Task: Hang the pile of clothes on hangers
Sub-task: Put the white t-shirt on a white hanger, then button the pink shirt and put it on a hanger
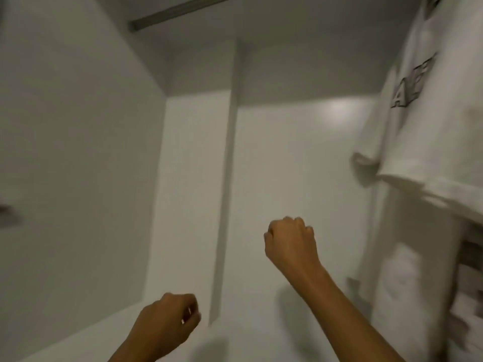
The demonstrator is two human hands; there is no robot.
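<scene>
I look into a white wardrobe. A white T-shirt [431,121] with grey block letters hangs at the right edge, with other pale garments [407,270] hanging below and behind it. My right hand [290,244] is raised in the middle, fingers curled into a fist, holding nothing. My left hand [170,322] is lower and nearer, also curled and holding nothing. Both hands are apart from the clothes. A metal hanging rail [177,11] runs across the top. No hanger shows in the frame.
White wardrobe walls close in on the left [78,152] and at the back [300,165]. A vertical divider strip [227,178] runs down the back panel. A dark blurred object [7,214] sits at the left edge.
</scene>
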